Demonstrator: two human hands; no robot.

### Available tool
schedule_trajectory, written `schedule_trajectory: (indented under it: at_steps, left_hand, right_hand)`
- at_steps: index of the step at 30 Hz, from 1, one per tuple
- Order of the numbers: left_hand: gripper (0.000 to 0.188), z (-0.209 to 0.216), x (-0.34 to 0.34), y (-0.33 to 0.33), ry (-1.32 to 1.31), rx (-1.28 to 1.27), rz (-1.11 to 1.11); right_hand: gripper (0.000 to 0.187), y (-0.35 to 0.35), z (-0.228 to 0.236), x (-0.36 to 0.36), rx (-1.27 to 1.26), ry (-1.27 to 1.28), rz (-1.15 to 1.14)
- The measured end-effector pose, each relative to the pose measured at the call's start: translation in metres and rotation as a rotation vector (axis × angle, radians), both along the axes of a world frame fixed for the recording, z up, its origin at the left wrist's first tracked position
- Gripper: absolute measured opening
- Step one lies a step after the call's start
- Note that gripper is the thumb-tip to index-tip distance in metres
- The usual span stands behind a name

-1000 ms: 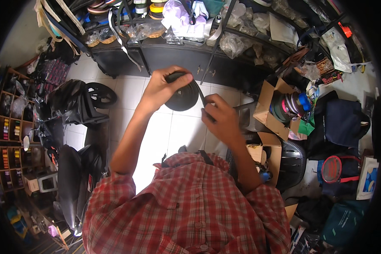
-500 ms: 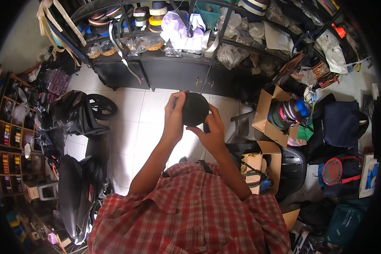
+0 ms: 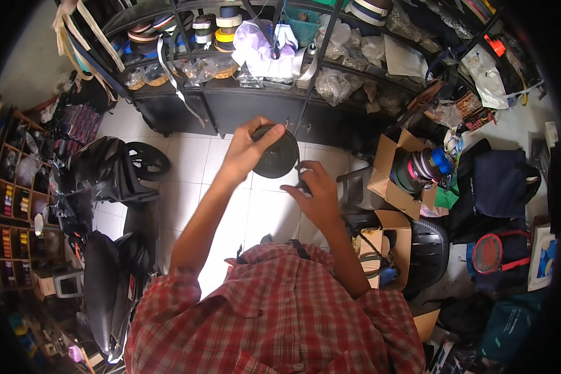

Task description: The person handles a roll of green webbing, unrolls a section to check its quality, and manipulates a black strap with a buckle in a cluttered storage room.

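Note:
A round, flat roll of black strap (image 3: 278, 159) is held up over the tiled floor, its wound face towards me. My left hand (image 3: 245, 149) grips its upper left edge, the thumb lying across the face and the fingers behind. Just off the roll's lower right edge is my right hand (image 3: 318, 192), fingers curled and thumb pointing left. A narrow dark piece, apparently the strap's loose end, runs down from the roll's right side into these fingers. How they pinch it is partly hidden.
Ahead stands a black shelf unit (image 3: 249, 112) with strap rolls and plastic bags. At left are a motorbike (image 3: 106, 280) and a thread rack (image 3: 15, 230). On the right, an open carton (image 3: 386, 181) of rolls, another carton (image 3: 396, 227) on a black chair (image 3: 433, 249), and bags (image 3: 502, 187).
The roll has shifted slightly left and turned its face more towards me. My left thumb has moved across its face. My right hand has come away from the roll's edge, leaving a gap.

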State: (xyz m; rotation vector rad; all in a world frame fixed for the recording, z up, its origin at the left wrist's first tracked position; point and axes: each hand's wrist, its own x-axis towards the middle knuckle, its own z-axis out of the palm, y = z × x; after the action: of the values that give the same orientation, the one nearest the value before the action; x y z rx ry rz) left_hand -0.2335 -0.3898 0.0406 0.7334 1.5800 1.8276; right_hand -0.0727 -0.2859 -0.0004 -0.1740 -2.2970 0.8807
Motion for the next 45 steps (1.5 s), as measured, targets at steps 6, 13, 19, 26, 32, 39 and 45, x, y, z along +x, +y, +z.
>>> schedule_trajectory:
  at_steps: [6, 13, 19, 26, 32, 39, 45]
  left_hand:
    - [0.042, -0.029, 0.052, 0.020, -0.464, 0.207, 0.290]
    - [0.039, -0.040, 0.033, 0.002, -0.185, 0.094, 0.133]
    - [0.031, 0.027, -0.016, -0.019, 0.559, -0.100, -0.432]
    - [0.029, 0.031, -0.008, -0.004, 0.562, -0.115, -0.206]
    - [0.027, 0.017, 0.012, 0.009, 0.371, -0.006, 0.098]
    - [0.027, 0.019, 0.023, 0.009, 0.350, -0.011, 0.156]
    - [0.026, 0.004, 0.043, 0.026, 0.240, 0.098, 0.337]
  right_hand:
    - [0.049, -0.002, 0.000, -0.005, 0.012, 0.159, -0.041]
    - [0.050, -0.004, -0.013, 0.000, -0.186, 0.011, 0.045]
    - [0.046, -0.006, 0.019, -0.005, -0.142, 0.026, 0.245]
    - [0.046, -0.001, 0.017, -0.003, -0.196, 0.082, 0.048]
    - [0.036, 0.007, 0.025, 0.003, -0.296, -0.041, -0.016]
    - [0.030, 0.036, 0.038, 0.013, -0.031, -0.113, 0.144]
    - [0.040, 0.015, 0.039, 0.006, -0.170, -0.014, 0.080]
